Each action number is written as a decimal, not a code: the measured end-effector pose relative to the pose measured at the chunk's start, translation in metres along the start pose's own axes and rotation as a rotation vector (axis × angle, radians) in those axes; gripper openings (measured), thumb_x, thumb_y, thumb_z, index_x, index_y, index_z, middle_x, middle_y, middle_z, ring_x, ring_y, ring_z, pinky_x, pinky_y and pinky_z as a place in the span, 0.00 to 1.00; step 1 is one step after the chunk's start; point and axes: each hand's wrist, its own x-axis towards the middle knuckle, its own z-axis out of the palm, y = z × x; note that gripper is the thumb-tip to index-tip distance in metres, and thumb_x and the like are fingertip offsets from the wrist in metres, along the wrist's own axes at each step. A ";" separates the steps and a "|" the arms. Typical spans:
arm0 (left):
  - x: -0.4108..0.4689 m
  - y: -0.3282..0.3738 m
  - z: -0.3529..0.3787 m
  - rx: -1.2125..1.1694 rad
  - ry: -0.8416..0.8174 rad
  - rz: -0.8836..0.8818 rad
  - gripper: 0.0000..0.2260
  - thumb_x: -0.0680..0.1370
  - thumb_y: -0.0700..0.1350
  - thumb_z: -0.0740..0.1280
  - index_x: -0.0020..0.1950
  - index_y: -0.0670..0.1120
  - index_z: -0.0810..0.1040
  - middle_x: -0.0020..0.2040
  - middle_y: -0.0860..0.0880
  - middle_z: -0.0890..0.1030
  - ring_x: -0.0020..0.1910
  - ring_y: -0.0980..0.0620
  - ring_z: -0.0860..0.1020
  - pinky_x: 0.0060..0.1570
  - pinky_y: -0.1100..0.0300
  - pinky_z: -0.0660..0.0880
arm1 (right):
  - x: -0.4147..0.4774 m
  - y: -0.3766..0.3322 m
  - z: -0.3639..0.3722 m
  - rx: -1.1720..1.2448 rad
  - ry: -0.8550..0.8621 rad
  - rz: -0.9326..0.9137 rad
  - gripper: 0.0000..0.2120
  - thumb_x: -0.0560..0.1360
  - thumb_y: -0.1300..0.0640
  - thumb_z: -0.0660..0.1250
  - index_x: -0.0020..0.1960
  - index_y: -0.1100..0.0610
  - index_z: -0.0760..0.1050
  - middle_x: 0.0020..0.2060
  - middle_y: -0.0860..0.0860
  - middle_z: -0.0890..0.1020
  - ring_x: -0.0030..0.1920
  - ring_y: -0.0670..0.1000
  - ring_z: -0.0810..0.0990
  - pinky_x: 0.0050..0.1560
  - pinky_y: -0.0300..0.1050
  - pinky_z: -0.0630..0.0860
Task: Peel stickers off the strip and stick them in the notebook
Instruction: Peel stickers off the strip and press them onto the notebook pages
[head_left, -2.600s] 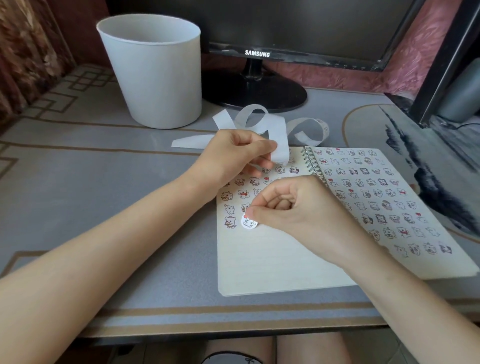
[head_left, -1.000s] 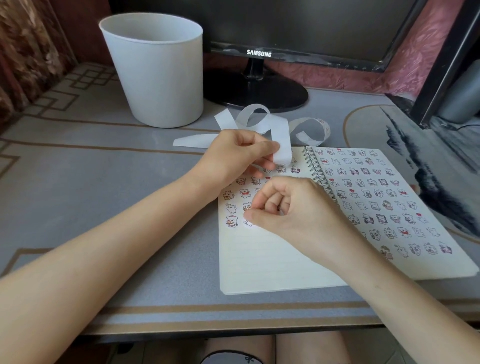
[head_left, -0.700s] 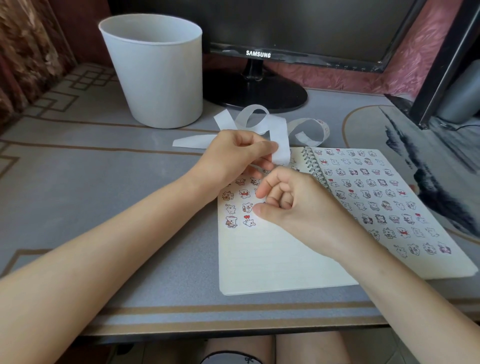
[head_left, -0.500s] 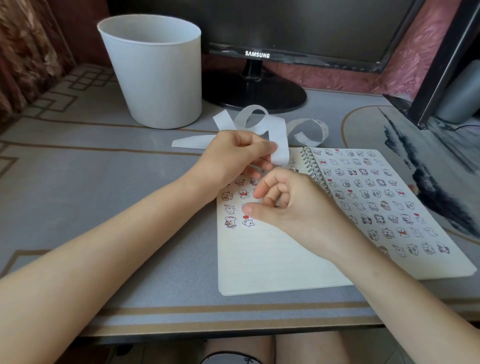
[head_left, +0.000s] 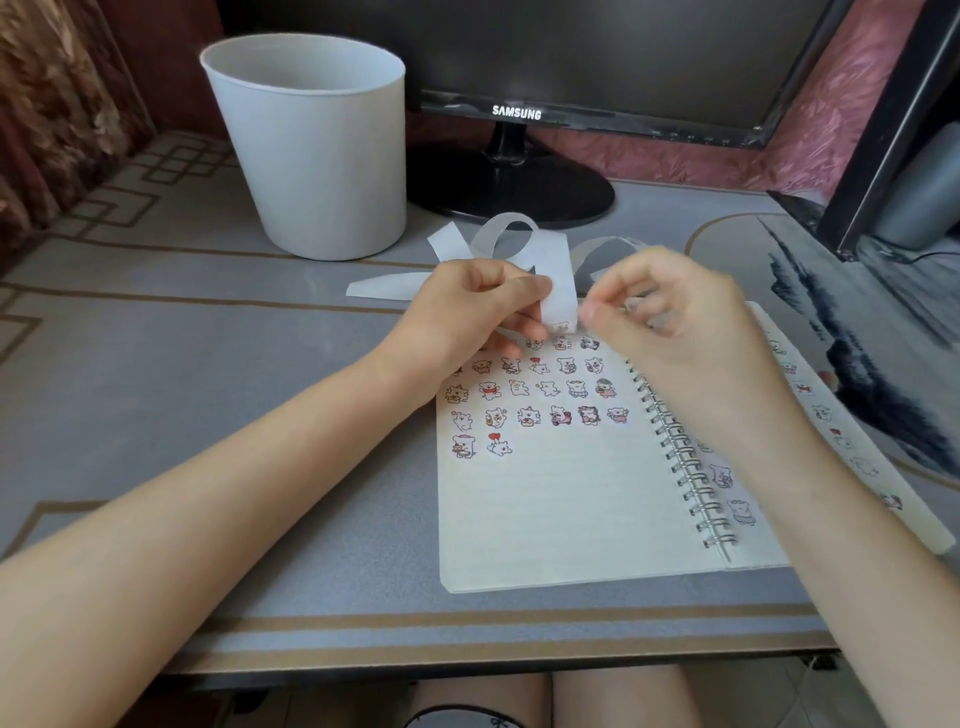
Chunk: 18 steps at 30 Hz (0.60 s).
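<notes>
Sticker strip held just above top edge of notebook, pinched between thumb and curled fingers of left hand; spent backing curled on desk behind. Right hand blurred, fingertips drawn close together at strip's lower end; hold on anything cannot be told. Judged best: next piece lifted by one corner, strip pulled taut, then set beside last sticker in unfinished row. Grey patterned desk mat; white bin and monitor placed behind.

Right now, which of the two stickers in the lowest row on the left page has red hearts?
The right-hand sticker: red hearts sit above its white figure. The left-hand sticker beside it shows brown, no hearts.
</notes>
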 end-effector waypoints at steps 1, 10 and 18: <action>0.000 0.000 0.000 -0.002 -0.001 0.003 0.08 0.78 0.42 0.66 0.40 0.42 0.76 0.37 0.45 0.80 0.32 0.56 0.81 0.28 0.67 0.74 | 0.005 0.003 -0.004 -0.038 0.035 -0.022 0.03 0.72 0.55 0.71 0.43 0.50 0.77 0.40 0.43 0.81 0.36 0.43 0.76 0.38 0.36 0.71; 0.000 0.001 -0.001 -0.017 0.013 0.060 0.07 0.79 0.42 0.65 0.43 0.41 0.76 0.34 0.47 0.78 0.31 0.56 0.81 0.26 0.67 0.74 | 0.007 0.014 0.005 0.060 -0.016 -0.089 0.04 0.70 0.60 0.74 0.45 0.56 0.80 0.37 0.46 0.83 0.32 0.36 0.76 0.36 0.25 0.67; -0.001 0.003 0.000 -0.043 -0.020 0.073 0.11 0.80 0.46 0.63 0.40 0.42 0.76 0.35 0.48 0.80 0.33 0.56 0.81 0.26 0.67 0.73 | 0.007 0.017 0.008 0.121 0.046 -0.139 0.05 0.71 0.64 0.72 0.45 0.57 0.79 0.38 0.46 0.82 0.38 0.39 0.78 0.40 0.28 0.69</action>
